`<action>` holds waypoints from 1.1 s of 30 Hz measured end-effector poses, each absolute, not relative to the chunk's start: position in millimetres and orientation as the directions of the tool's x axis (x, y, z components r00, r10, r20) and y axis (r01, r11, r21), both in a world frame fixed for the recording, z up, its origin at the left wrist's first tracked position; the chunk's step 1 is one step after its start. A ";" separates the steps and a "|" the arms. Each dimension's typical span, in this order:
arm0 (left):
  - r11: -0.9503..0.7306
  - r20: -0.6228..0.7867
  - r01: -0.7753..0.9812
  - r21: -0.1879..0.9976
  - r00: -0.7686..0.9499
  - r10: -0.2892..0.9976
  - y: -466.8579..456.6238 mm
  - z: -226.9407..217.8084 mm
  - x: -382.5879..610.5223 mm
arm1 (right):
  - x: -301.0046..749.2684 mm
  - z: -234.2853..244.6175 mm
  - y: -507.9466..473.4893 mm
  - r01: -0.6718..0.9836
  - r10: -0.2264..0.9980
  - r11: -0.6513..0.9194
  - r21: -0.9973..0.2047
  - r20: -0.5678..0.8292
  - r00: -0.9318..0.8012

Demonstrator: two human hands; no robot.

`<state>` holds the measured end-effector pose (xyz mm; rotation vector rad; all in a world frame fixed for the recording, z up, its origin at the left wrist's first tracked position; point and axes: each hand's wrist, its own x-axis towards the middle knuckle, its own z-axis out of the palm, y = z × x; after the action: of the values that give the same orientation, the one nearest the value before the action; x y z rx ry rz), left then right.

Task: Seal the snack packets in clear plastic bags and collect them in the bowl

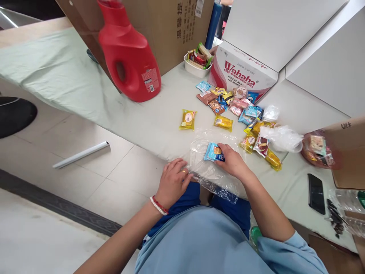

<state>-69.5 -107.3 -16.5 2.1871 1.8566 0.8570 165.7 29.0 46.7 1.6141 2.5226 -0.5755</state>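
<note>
My right hand [232, 161] is closed on a small blue snack packet [211, 151] with a picture of a biscuit on it. Beneath the packet, a clear plastic bag [199, 161] lies spread flat, its near end hanging over the table's front edge. My left hand [174, 180], with a ring and a red-and-white bracelet, rests at that edge beside the bag, fingers stretched out; its fingertips reach the bag's left side. Beyond the bag lie two yellow packets, one on the left [187, 119] and one on the right [223, 123].
Several mixed snack packets [218, 106] are heaped before a Wahaha carton [242, 72]. A white bowl of snacks [196, 70] and a red detergent jug [134, 61] stand behind. Crumpled clear plastic [282, 137], a reddish snack bowl [309, 152] and a phone [316, 193] lie right.
</note>
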 end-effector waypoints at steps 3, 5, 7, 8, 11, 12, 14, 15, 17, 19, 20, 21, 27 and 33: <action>-0.180 0.387 0.858 0.481 -0.023 0.922 -104.4 -0.5 -69.3 | 164.1 46.1 29.1 0.888 0.850 0.388 -0.247 -0.277 -0.448; -0.236 0.403 0.840 0.489 0.023 0.915 -95.5 8.5 -63.2 | 163.8 46.2 28.3 0.881 0.843 0.411 -0.235 -0.270 -0.465; -0.329 0.355 0.812 0.481 0.163 0.921 -83.0 11.3 -54.8 | 164.8 46.8 26.6 0.868 0.833 0.437 -0.238 -0.257 -0.490; -0.360 0.310 0.803 0.475 0.230 0.922 -77.0 9.9 -51.4 | 165.9 47.1 25.5 0.860 0.828 0.446 -0.248 -0.250 -0.502; -0.376 0.202 0.805 0.460 0.318 0.926 -66.9 -2.1 -50.5 | 170.9 48.2 21.7 0.834 0.816 0.462 -0.301 -0.224 -0.533; -0.385 0.196 0.803 0.456 0.331 0.923 -67.2 -6.9 -53.8 | 172.5 48.5 20.6 0.827 0.814 0.465 -0.316 -0.214 -0.540; -0.444 0.217 0.781 0.438 0.388 0.896 -72.5 -14.5 -64.5 | 174.8 49.1 18.9 0.815 0.803 0.478 -0.329 -0.213 -0.557; -0.486 0.226 0.766 0.421 0.430 0.874 -76.5 -16.9 -70.7 | 175.7 49.5 18.4 0.811 0.795 0.483 -0.331 -0.222 -0.564; -0.574 0.214 0.730 0.372 0.534 0.818 -84.7 -19.1 -81.8 | 178.5 50.9 16.8 0.806 0.792 0.481 -0.346 -0.224 -0.568; -0.630 0.184 0.706 0.324 0.606 0.774 -90.6 -20.1 -88.6 | 184.9 53.2 11.3 0.794 0.818 0.467 -0.390 -0.150 -0.555; -0.643 0.184 0.702 0.308 0.619 0.764 -92.1 -20.8 -90.2 | 190.1 54.3 6.0 0.782 0.836 0.464 -0.417 -0.087 -0.542; -0.645 0.195 0.703 0.300 0.617 0.763 -92.6 -21.7 -90.6 | 196.5 55.2 -1.5 0.763 0.845 0.472 -0.441 -0.023 -0.535; -0.594 0.291 0.711 0.376 0.518 0.804 -82.4 -25.3 -80.6 | 243.5 48.0 -66.4 0.643 0.744 0.568 -0.515 -0.013 -0.668; -0.590 0.302 0.714 0.375 0.508 0.807 -80.9 -25.5 -72.2 | 250.9 39.2 -35.3 0.776 0.895 0.408 -0.481 0.044 -0.443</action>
<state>-72.2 -80.9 -25.5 2.5469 1.3024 0.6705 250.9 -35.3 39.2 1.7607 2.8729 -0.6953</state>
